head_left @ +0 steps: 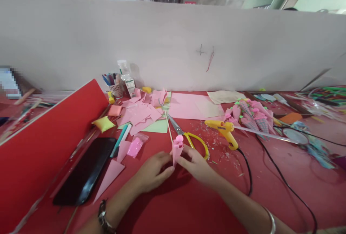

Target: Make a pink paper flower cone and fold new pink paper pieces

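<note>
A small rolled pink paper cone [177,153] with round pink balls at its top stands upright between my two hands over the red table. My left hand [154,171] has thumb and fingers closed on the cone's lower left side. From the right, my right hand [196,163] pinches the same cone near its middle. Just behind my hands lie scissors with yellow handles [205,147] and a thin pale stick [169,127]. To the left are a pink packet [136,146] and cut pink paper pieces [109,176].
A yellow glue gun [223,129] lies to the right with its black cord trailing forward. Beyond it are several finished cones [254,115]. A black phone [86,172] and a raised red board [51,140] stand left. Pink paper sheets [183,106] lie by the white partition [162,46].
</note>
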{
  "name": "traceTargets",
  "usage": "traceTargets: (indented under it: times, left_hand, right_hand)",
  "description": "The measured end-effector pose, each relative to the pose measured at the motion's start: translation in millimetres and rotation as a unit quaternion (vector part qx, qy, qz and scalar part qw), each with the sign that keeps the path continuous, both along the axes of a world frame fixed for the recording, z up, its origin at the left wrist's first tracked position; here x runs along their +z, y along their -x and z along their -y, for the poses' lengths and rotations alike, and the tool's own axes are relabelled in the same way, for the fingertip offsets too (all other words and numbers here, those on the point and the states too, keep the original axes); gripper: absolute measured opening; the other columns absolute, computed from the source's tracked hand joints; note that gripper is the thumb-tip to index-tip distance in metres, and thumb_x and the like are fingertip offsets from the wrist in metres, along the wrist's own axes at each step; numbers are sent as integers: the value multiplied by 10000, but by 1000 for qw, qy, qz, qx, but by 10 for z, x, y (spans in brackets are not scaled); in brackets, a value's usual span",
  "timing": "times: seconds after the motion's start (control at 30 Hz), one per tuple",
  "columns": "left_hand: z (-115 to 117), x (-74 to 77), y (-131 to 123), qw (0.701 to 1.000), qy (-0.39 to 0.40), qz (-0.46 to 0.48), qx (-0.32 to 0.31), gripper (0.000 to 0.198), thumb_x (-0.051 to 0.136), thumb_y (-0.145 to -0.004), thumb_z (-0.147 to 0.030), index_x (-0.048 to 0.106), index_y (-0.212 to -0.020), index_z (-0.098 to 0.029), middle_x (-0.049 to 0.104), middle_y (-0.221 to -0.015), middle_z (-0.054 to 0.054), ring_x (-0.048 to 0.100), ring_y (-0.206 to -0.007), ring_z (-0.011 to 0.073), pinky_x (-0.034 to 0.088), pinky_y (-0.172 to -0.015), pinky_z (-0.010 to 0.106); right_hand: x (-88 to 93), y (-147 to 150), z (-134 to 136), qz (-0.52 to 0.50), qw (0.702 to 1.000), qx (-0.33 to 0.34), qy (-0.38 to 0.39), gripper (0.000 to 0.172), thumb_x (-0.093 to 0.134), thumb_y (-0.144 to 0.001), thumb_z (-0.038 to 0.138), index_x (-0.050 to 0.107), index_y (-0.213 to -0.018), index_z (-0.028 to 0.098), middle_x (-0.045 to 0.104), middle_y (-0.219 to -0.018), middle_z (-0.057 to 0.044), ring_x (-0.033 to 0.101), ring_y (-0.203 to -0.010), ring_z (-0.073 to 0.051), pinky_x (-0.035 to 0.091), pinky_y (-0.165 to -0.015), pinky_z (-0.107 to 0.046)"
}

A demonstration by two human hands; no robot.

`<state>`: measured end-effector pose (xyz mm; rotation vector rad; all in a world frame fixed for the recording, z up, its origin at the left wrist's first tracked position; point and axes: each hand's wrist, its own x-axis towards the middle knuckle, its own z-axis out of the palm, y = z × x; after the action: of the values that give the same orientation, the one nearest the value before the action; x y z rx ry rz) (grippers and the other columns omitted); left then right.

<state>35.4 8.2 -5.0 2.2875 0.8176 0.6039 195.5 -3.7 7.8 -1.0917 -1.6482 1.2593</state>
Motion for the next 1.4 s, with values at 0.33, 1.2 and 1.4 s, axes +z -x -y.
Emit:
traceTargets:
  times: [0.33,1.2,1.4]
  left_hand:
    - [-158,-109,57,946,-11,163,280,156,369,-719,-154,491,-813,-180,555,-774,24,538,-752,154,453,-704,324]
    - [-112,-2,21,855,163,384,308,284,405,-752,-423,456,-631,-171,356,-468,-71,318,-418,62,291,-415,179]
    - [-94,-8,-5,890,162,354,239,151,509,-687,-297,484,-772,-174,470,-598,-60,452,-522,68,413,-555,197]
  right_hand:
    - [-79,-37,-49,-6,993,-26,113,191,564,-651,201,475,-813,153,533,-622,32,499,-511,-67,400,-472,-193]
    - [-135,52,87,94,990,-8,103,245,511,-704,197,273,-758,223,444,-465,131,515,-344,-70,377,-296,-126]
    - [-137,49,117,148,983,37,104,236,533,-705,192,298,-698,214,439,-442,119,469,-311,-49,350,-295,-120]
